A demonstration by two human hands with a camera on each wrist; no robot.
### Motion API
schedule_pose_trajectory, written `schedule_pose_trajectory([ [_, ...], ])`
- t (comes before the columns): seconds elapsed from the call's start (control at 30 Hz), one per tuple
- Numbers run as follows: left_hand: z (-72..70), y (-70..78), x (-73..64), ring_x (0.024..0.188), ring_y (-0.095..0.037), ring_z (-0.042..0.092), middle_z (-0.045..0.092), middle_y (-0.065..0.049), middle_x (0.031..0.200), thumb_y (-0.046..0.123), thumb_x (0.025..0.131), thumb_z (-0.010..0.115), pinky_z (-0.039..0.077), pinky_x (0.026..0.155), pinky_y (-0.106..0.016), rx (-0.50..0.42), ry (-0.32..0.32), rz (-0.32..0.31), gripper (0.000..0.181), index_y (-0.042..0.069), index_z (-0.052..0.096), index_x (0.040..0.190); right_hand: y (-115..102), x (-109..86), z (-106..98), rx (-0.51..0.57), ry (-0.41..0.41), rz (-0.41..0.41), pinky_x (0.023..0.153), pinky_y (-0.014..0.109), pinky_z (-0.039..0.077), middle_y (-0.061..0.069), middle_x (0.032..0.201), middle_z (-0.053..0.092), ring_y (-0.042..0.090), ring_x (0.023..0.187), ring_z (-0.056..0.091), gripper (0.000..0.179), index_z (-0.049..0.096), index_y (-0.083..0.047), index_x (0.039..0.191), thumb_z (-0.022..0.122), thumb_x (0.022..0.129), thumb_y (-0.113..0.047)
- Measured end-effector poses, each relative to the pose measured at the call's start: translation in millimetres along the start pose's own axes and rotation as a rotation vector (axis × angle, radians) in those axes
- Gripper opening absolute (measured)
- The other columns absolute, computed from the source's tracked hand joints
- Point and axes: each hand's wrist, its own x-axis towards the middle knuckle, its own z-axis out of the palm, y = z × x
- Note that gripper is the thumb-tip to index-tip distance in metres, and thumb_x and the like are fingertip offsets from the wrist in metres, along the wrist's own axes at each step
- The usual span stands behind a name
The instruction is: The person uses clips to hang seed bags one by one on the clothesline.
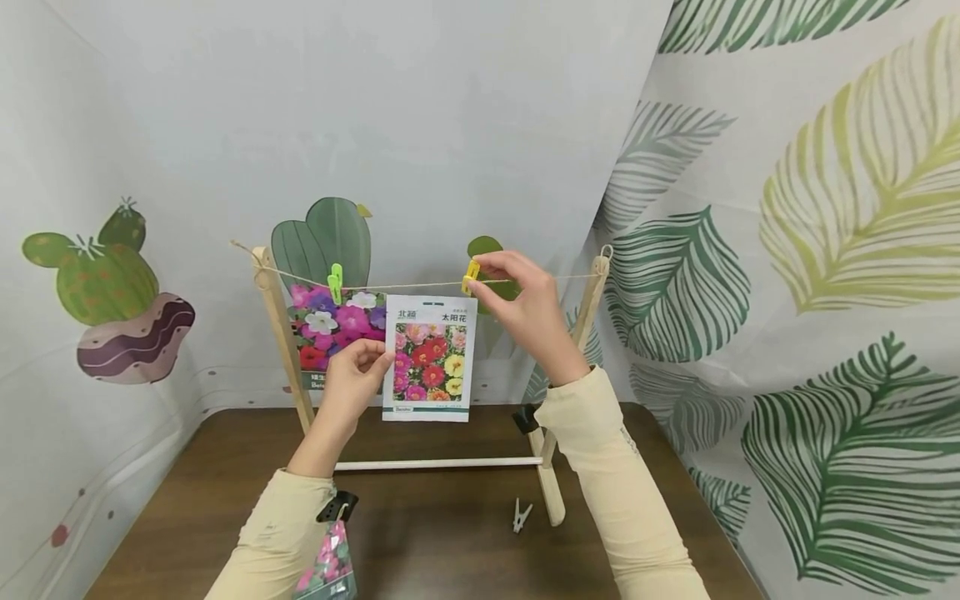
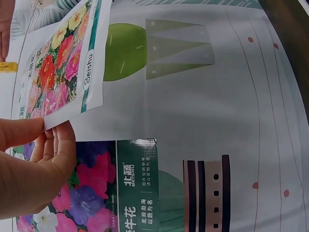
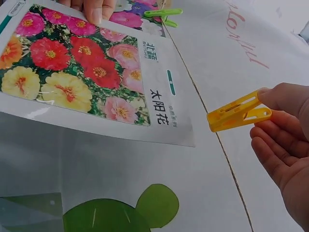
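My left hand (image 1: 351, 379) pinches the left edge of a white seed packet (image 1: 431, 362) printed with red, yellow and pink flowers. Its top edge is a little below the thin string (image 1: 420, 287) and apart from it. With thumb and fingers my right hand (image 1: 531, 308) pinches the handle end of a yellow clothespin (image 3: 236, 111), whose nose is at the string, just above the packet's upper right corner. To the left, a green clothespin (image 1: 335, 283) holds another flower seed packet (image 2: 91, 188) on the string, partly behind my left hand and the white packet.
The string runs between two wooden posts (image 1: 279, 333), joined low down by a white rod (image 1: 442, 463). On the brown table (image 1: 427, 533) lie a pale clothespin (image 1: 519, 517) and, beside my left sleeve, a pink-flowered packet (image 1: 332, 567). A patterned cloth (image 1: 450, 125) hangs behind.
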Motion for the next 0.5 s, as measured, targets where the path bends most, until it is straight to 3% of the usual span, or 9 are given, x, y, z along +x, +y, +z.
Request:
schedule_pose_trajectory([
  [0.2, -0.2, 0.3, 2.3, 0.085, -0.016, 0.056, 0.066, -0.016, 0.100, 0.015, 0.095, 0.061, 0.044, 0.069, -0.024, 0.001, 0.005, -0.004, 0.019, -0.001, 0.063, 0.104, 0, 7.9, 4, 0.025, 0.005, 0.028, 0.087, 0.036, 0.051, 0.006, 0.103, 0.066, 0.016, 0.096, 0.062, 0.026, 0.069, -0.003, 0.109, 0.074, 0.085, -0.011],
  [0.5, 1.8, 0.1, 4.7, 0.080, -0.013, 0.055, 0.066, -0.016, 0.096, 0.012, 0.094, 0.062, 0.045, 0.066, -0.021, 0.002, 0.021, 0.025, 0.017, -0.002, 0.064, 0.102, -3, 16.1, 7, 0.091, 0.001, 0.058, 0.084, 0.027, 0.052, 0.005, 0.106, 0.066, 0.023, 0.097, 0.065, 0.023, 0.070, -0.006, 0.109, 0.071, 0.088, -0.014],
])
